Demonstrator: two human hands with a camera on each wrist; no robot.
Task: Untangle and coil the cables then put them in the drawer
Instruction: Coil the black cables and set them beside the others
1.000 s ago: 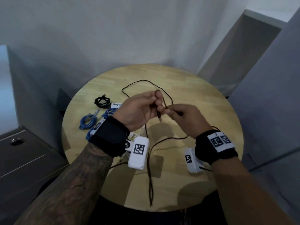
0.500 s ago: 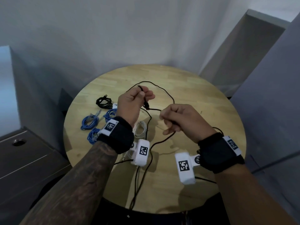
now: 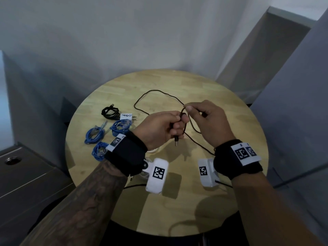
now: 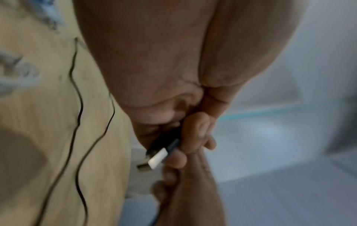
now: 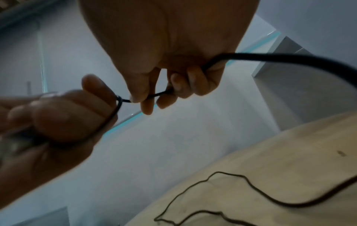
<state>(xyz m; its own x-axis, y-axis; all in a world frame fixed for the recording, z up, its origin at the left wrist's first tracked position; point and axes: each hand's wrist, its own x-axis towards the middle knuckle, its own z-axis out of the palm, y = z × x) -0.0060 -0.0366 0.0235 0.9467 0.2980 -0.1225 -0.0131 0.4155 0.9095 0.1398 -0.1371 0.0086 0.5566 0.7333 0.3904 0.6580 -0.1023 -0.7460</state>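
My left hand (image 3: 160, 129) grips the black cable (image 3: 184, 129) near its plug; my right hand (image 3: 208, 121) pinches its loop above the bench (image 3: 230, 103).

walls (image 3: 124, 32): pale grey | round wooden table (image 3: 221, 103) | cabinet (image 3: 26, 174), perhaps grey
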